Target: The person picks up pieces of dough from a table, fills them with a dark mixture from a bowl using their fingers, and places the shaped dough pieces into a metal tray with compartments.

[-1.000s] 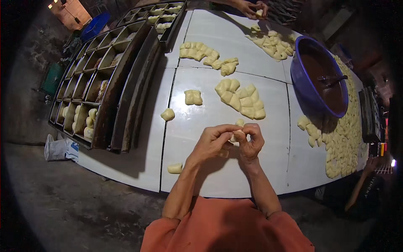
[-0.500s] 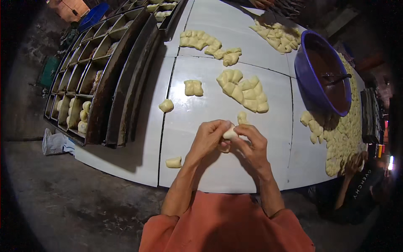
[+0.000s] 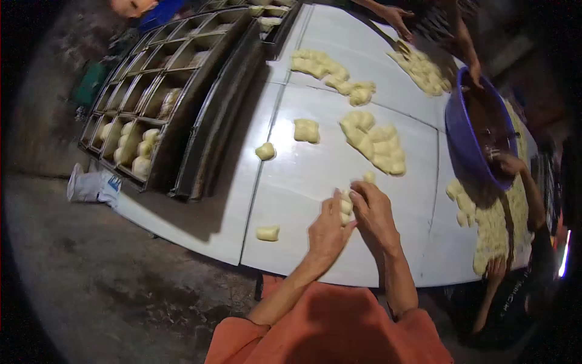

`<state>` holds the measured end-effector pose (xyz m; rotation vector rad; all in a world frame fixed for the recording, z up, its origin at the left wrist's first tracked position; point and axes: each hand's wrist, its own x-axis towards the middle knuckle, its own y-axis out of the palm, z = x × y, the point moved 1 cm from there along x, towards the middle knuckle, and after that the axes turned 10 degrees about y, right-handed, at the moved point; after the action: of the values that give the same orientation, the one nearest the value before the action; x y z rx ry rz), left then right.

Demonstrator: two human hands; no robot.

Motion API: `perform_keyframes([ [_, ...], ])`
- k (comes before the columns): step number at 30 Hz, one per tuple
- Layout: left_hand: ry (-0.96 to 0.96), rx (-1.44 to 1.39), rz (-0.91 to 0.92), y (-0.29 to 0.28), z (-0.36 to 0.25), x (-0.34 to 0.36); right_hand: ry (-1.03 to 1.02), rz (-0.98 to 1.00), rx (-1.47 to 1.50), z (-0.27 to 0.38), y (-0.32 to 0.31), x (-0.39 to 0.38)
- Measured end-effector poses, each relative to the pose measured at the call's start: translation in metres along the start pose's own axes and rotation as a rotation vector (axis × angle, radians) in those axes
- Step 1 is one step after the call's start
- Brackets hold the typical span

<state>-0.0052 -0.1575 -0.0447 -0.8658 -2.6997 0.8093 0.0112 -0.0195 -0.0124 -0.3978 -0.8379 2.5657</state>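
Note:
A short row of pale dough pieces (image 3: 345, 207) sits between my two hands over the white table. My left hand (image 3: 328, 229) closes on its left side, and my right hand (image 3: 372, 209) presses the right side with curled fingers. Just beyond my right fingertips lies a small dough lump (image 3: 369, 177), partly hidden. Left of my hands rest a small dough roll (image 3: 267, 233), a round dough lump (image 3: 265, 151) and a square dough block (image 3: 307, 130). A larger slab of joined dough pieces (image 3: 374, 144) lies farther off.
Divided metal baking tins (image 3: 185, 115), some compartments holding dough, stand at left. At right is a purple basin (image 3: 464, 130) of brown filling, with another person's hand (image 3: 508, 164) at its rim. Flattened dough pieces (image 3: 492, 233) spread beside it. Other people's arms (image 3: 464, 39) reach in from the far side.
The view has shifted, so the table appears turned. My hands have gone from pinching a dough piece to pressing a row together. Other people's hands have come to the basin; a brown streak crosses the right-hand dough.

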Motion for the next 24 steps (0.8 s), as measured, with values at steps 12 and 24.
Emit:
perform_keyframes([
  [12, 0.117, -0.18, -0.337, -0.081, -0.005, 0.012, 0.076, 0.28, 0.243, 0.067, 0.005, 0.011],
  [24, 0.129, 0.512, -0.948, -0.488, 0.071, 0.02, -0.183, 0.173, 0.324, 0.175, 0.029, 0.056],
])
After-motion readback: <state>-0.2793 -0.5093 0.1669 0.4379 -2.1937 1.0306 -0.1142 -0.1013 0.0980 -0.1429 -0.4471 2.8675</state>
